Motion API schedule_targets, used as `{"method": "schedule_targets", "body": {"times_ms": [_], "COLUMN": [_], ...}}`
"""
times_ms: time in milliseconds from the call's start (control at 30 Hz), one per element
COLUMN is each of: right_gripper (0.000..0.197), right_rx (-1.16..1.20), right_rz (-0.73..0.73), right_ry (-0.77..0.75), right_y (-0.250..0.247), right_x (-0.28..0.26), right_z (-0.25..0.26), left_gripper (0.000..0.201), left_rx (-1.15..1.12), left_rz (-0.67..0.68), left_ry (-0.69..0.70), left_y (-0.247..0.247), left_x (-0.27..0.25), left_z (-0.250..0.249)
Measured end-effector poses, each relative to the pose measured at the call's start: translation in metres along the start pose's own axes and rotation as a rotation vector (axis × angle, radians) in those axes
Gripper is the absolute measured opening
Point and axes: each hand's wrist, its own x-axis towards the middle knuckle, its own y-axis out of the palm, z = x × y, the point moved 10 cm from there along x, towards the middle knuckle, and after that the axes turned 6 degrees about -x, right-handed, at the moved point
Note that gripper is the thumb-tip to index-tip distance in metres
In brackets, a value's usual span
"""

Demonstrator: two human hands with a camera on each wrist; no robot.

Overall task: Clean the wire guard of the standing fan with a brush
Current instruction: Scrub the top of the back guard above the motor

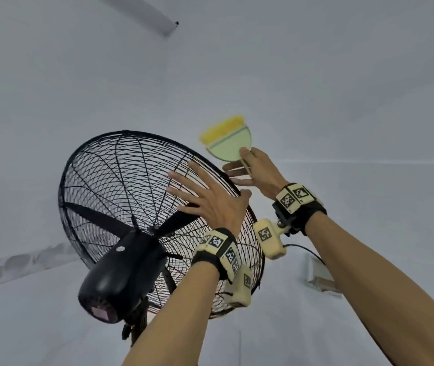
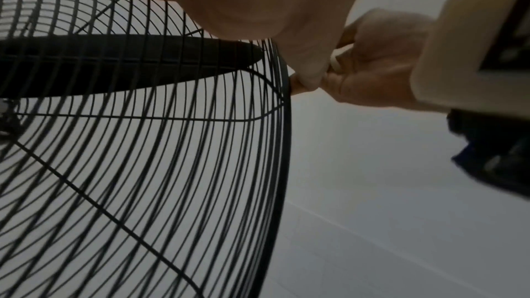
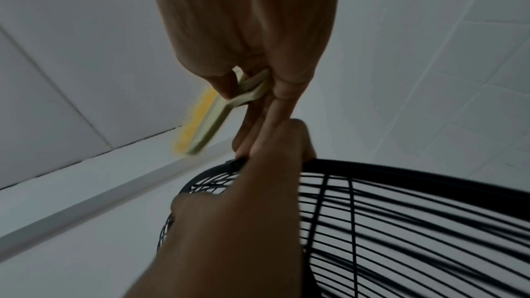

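The head view looks from behind the fan [image 1: 141,223], and both wrist views sit very near its guard [image 2: 160,167], sharing its rim [image 3: 401,169].

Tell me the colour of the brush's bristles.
Yellow bristles on a pale green brush; clearest in the head view.

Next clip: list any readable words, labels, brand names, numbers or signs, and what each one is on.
No text can be read in any view.
Round badge on the fan motor housing: too small and blurred to read.
Pinkish panel at the housing's lower end: blurred, no legible characters.
Black-and-white square markers on the left wrist band and right wrist band: coded patterns, no words.
Brush: no print visible.
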Motion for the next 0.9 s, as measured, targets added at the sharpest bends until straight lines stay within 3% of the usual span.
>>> {"method": "schedule_targets", "body": {"times_ms": [133,300,500,633,733,833,900], "right_gripper": [0.033,0.031,0.024,0.018,0.013,0.009,0.011], "right_rx": [0.053,0.057,-0.055,0.054,0.061,-0.101,-0.194], "right_rz": [-0.039,-0.039,-0.011,-0.145,-0.250,-0.302,-0.299], "right_ry": [-0.025,-0.004,-0.014,-0.085,-0.122,-0.146,-0.174], "right_y": [-0.003,-0.003,0.006,0.016,0.035,0.061,0.081], "right_x": [-0.021,-0.039,-0.051,-0.054,-0.049,-0.040,-0.034], "right_z": [-0.007,-0.011,-0.006,0.009,0.014,0.017,0.018], "left_gripper": [0.148,0.146,0.132,0.118,0.086,0.096,0.087], "left_rx": [-0.028,-0.018,-0.109,-0.223,-0.311,-0.422,-0.459], "left_rz": [0.043,0.190,0.267,0.281,0.391,0.502,0.581], "left_ry": [0.031,0.034,0.117,0.141,0.136,0.040,0.003], "left_y": [-0.020,-0.062,-0.118,-0.167,-0.201,-0.227,-0.235], "left_x": [-0.011,-0.010,-0.011,0.006,0.028,0.044,0.049], "left_z": [-0.003,0.001,0.010,0.020,0.036,0.044,0.045]}}
